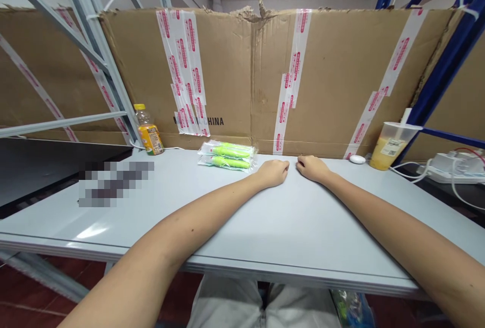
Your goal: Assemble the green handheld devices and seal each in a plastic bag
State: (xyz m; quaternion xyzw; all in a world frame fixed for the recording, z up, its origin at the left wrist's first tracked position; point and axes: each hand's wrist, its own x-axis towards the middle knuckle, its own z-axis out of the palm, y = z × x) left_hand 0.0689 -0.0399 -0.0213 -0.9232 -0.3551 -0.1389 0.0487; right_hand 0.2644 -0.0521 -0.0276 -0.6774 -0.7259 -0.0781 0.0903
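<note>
Both my hands rest on the white tabletop (242,237) as loose fists, knuckles facing each other across a small gap. My left hand (272,173) is closed, and nothing shows in it. It lies just right of several clear plastic packets (229,156) with long, bright lime-green things inside; what kind they are I cannot make out. My right hand (312,168) is also curled shut near the table's back edge, with nothing visible in the fingers.
A taped cardboard wall (235,75) stands behind the table. At back left is a yellow-capped bottle (150,136); at back right, a cup of yellow drink (392,146) beside a small white oval object (357,159). A power strip with cables (454,169) lies far right. A blurred patch covers something at left.
</note>
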